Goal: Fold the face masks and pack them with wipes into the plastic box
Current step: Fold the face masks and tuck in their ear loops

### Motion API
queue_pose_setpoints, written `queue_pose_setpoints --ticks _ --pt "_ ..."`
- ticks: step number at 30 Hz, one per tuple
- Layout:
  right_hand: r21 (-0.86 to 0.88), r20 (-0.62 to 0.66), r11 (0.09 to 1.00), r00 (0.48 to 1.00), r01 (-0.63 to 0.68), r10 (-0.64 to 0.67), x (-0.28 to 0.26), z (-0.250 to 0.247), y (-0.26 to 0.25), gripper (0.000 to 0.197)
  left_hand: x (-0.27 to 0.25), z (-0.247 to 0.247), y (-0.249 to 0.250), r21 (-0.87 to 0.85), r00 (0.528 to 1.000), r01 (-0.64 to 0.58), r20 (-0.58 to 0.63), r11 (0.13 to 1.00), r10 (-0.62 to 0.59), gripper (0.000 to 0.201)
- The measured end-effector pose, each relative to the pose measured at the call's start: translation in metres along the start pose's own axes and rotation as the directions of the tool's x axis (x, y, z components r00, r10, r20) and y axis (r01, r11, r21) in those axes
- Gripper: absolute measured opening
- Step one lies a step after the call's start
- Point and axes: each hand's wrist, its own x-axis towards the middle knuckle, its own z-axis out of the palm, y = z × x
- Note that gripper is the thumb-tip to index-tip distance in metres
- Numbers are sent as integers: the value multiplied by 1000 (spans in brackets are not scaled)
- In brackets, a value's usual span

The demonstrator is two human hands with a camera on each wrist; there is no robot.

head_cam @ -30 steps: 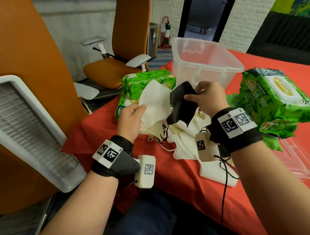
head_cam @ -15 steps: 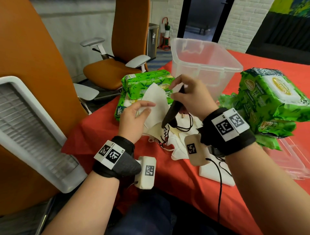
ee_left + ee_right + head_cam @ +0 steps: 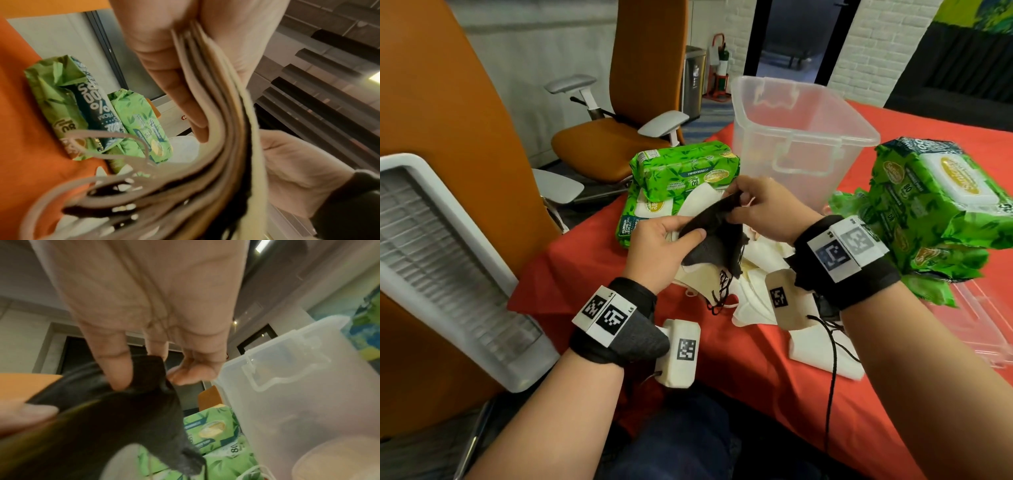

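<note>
The black mask [image 3: 717, 236] is up off the table between both hands, held over the heap of pale masks [image 3: 753, 291]; the left hand [image 3: 661, 250] has it clamped under the thumb on top of a stack of folded pale masks, whose edges show fanned in the left wrist view; the right hand [image 3: 763, 212] pinches the mask's far corner with thumb and fingertips, the other fingers curled in. I'd judge this to be the folding step, with the black mask being laid or flattened onto the stack; nothing appears to be in the plastic box [image 3: 801, 137] yet, so the task looks early. Next, I think, the fold wants pressing flat and the ear loops tucking in, since black cords [image 3: 722, 287] dangle down among the loose masks and could snag. Around them: one pack of wipes [image 3: 685, 171] lies just beyond the left hand, beside the box; more green packs [image 3: 935, 212] are piled to the right; a clear lid [image 3: 983, 329] lies at the table's right edge on the red cloth [image 3: 739, 370]. The way to the open box looks free, though the right hand sits close before it.
</note>
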Motion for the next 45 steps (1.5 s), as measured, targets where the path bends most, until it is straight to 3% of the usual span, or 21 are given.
queue_pose_setpoints --ticks 1,3,7,11,15,20,23,26,31,33,36,38,41,43,45 --pt "-76 -37 997 999 31 -34 0 -2 3 21 -1 0 1 -11 1000 8 8 1000 -7 21" --pt "-44 -75 994 992 100 -103 -1 -6 4 22 -1 0 3 -43 999 21 29 999 -20 17" --pt "-68 -53 979 979 192 -196 0 -9 1 26 -2 2 7 -77 996 46 84 996 -40 19" --pt "-77 -31 978 980 195 -198 3 -12 -4 31 -2 2 5 -18 991 -10 132 1000 12 24" --pt "-48 -11 983 984 179 -179 3 -12 -6 16 0 0 3 30 989 -32 145 999 28 28" --pt "50 -259 967 939 249 -228 2 -3 -2 27 1 0 3 -51 994 -47 95 998 52 56" --pt "69 -219 972 954 226 -206 -1 2 2 43 0 -1 3 -76 993 -76 90 994 83 67" --pt "34 -96 983 980 179 -175 -4 -1 7 25 1 0 3 -78 993 -40 106 996 48 57" --pt "125 -171 984 980 124 -102 -12 -7 16 30 4 -1 1 -44 990 32 137 999 -26 23" --pt "139 -322 985 945 102 -52 -14 -9 20 24 6 -2 1 -22 996 37 81 999 -35 18" --pt "78 -634 996 774 49 12 -20 -14 20 16 7 -3 2 -65 999 38 -16 997 -40 20" --pt "51 -710 998 704 41 7 -23 -10 16 13 8 -1 2 -116 996 68 -52 991 -74 20" --pt "-40 -644 989 754 139 -132 -24 15 8 13 8 6 8 -181 988 130 -59 975 -143 32" --pt "-120 -500 952 811 282 -303 -26 36 5 14 9 8 13 -267 981 186 -6 945 -195 57" --pt "-67 -324 932 876 355 -357 -28 44 1 21 8 8 15 -328 975 219 28 919 -223 59"
